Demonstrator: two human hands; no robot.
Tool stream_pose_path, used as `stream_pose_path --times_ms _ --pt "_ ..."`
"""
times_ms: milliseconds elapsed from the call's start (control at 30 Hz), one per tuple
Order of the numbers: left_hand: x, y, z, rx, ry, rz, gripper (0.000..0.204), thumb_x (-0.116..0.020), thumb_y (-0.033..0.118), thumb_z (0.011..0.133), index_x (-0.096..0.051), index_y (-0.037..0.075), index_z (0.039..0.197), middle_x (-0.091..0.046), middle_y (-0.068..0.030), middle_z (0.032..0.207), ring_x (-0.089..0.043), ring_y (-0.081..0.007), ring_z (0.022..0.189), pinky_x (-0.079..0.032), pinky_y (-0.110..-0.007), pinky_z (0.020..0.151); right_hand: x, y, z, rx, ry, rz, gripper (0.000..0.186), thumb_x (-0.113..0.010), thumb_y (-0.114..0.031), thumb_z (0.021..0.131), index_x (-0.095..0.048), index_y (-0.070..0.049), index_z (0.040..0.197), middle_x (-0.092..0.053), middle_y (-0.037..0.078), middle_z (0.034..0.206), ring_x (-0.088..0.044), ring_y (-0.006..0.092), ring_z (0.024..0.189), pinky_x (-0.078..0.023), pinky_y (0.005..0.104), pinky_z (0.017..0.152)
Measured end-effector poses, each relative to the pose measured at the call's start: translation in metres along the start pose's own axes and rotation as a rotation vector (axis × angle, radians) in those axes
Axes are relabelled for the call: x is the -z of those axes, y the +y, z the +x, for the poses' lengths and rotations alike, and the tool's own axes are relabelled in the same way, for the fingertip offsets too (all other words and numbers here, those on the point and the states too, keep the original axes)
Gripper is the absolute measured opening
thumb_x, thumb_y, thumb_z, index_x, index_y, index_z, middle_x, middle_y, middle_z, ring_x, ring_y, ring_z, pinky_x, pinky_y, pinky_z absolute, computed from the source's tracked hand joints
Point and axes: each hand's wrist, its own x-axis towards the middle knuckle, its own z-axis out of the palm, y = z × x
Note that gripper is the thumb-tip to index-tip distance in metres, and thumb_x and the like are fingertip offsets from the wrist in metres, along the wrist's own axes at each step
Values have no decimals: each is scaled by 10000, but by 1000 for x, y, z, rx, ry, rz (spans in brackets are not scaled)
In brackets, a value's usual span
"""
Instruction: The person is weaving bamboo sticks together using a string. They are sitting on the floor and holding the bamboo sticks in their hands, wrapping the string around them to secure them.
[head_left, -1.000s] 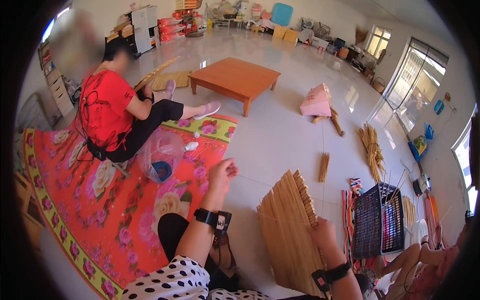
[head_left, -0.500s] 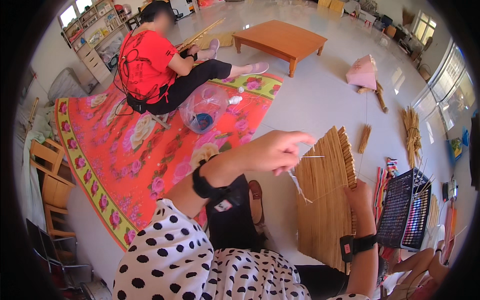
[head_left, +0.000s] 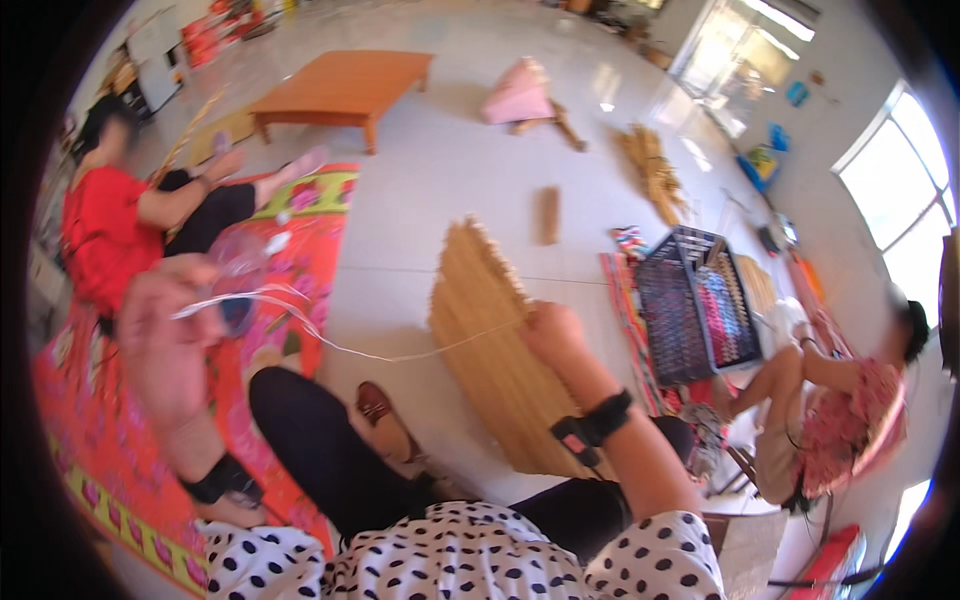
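Observation:
My left hand is raised at the left, blurred, with bent fingers closed on white thread, which runs in loose curves across to a panel of bound reed stalks. My right hand grips that panel's right edge at the upper part; the panel leans upright between my knees and has a ridged, stepped rim. Whether a needle is on the thread I cannot tell.
One person sits on the floral mat at left, another at right. A low wooden table, pink bag, reed bundles and dark plastic crate stand on the tiled floor.
My left hand has swung from over the panel out to the far left, drawing the thread out. My right hand still grips the panel. The view has turned toward the right.

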Motion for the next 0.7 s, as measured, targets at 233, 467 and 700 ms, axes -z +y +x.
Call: stream_pose_path --times_ms 233,467,700 --pt "-6 44 -3 -241 -60 -128 262 -620 214 946 -499 -18 961 -445 -41 769 -401 -101 567 -358 -237 547 7 -6 -7 2 -2 -8 284 -656 -294 794 -648 -32 903 -679 204 873 -650 391 874 -514 493 780" --pt "-35 78 -3 -484 -157 365 158 -584 107 914 -514 -34 922 -492 -88 741 -423 -111 502 -331 -273 436 1 -27 -11 46 -54 58 319 -678 -281 775 -672 -41 986 -683 213 873 -653 393 838 -516 485 756" --pt "-22 39 0 -443 -16 502 119 -540 47 930 -562 -70 935 -447 -85 727 -319 -91 529 -288 -246 500 11 -5 -5 -15 -36 31 353 -687 -325 769 -662 -18 941 -682 209 859 -651 390 863 -512 479 770"
